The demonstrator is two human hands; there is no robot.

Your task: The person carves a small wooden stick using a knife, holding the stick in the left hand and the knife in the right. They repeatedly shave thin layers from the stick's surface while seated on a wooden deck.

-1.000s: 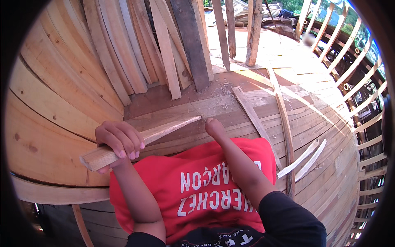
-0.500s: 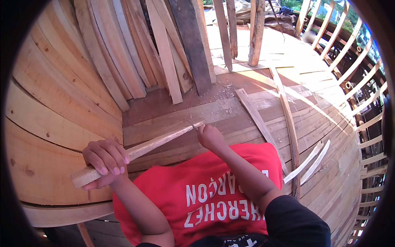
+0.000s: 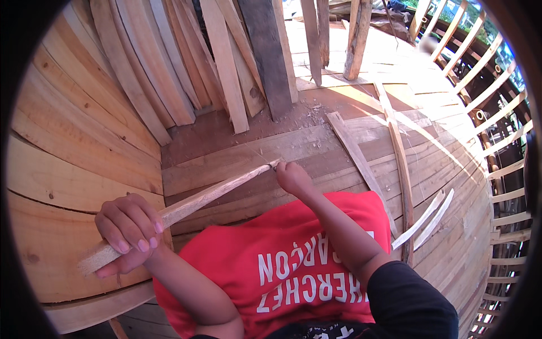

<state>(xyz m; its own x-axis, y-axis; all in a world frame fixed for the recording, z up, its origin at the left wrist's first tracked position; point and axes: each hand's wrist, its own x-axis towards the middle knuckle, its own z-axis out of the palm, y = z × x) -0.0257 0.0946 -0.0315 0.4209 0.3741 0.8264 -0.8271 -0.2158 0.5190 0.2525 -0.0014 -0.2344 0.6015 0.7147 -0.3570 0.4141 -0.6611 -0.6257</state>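
My left hand (image 3: 129, 231) is wrapped round the thick end of a long, tapering wooden strip (image 3: 212, 195). The strip slants up and to the right across my lap, its cut end jutting out past the left palm. At the thin far end my right hand (image 3: 294, 178) is closed in a fist beside the tip. A thin dark sliver shows between that fist and the strip; whether it is a blade cannot be told, as the fingers hide it. Red cloth (image 3: 226, 248) with white lettering covers my lap below the strip.
Curved planks (image 3: 68, 152) form a wall on the left. Several boards (image 3: 164, 62) lean beyond it, beside a dark post (image 3: 265, 62). Loose battens (image 3: 398, 152) and two pale curved strips (image 3: 432, 223) lie on the plank floor at right, with shavings (image 3: 316, 121) scattered ahead.
My left hand has moved down and left with the thick end of the strip. The right fist has shifted slightly up and right, staying at the thin end.
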